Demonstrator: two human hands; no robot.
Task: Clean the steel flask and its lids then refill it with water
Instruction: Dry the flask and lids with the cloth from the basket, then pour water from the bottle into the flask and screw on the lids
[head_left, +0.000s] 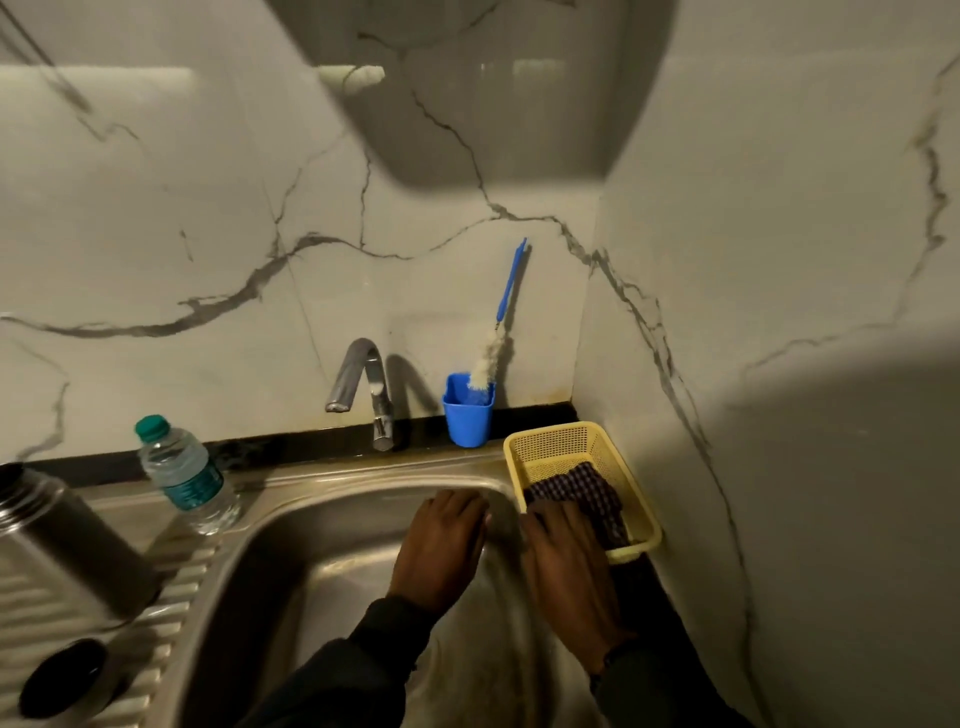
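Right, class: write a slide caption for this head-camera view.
Right hand touching the checked cloth in the yellow basket; steel flask waiting beside the sink.

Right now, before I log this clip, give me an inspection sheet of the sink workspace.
Surface: steel sink with ribbed drainboard on the left, tap not running.
Job's things: steel flask standing open on the drainboard; black lid in front of it; bottle brush in a blue cup.
Clutter: plastic water bottle; yellow basket holding a checked cloth.
Hands: left hand over the basin, holding nothing; right hand resting on the cloth.
Cables: nothing seen.
Surroundings: marble-pattern wall, dim light.
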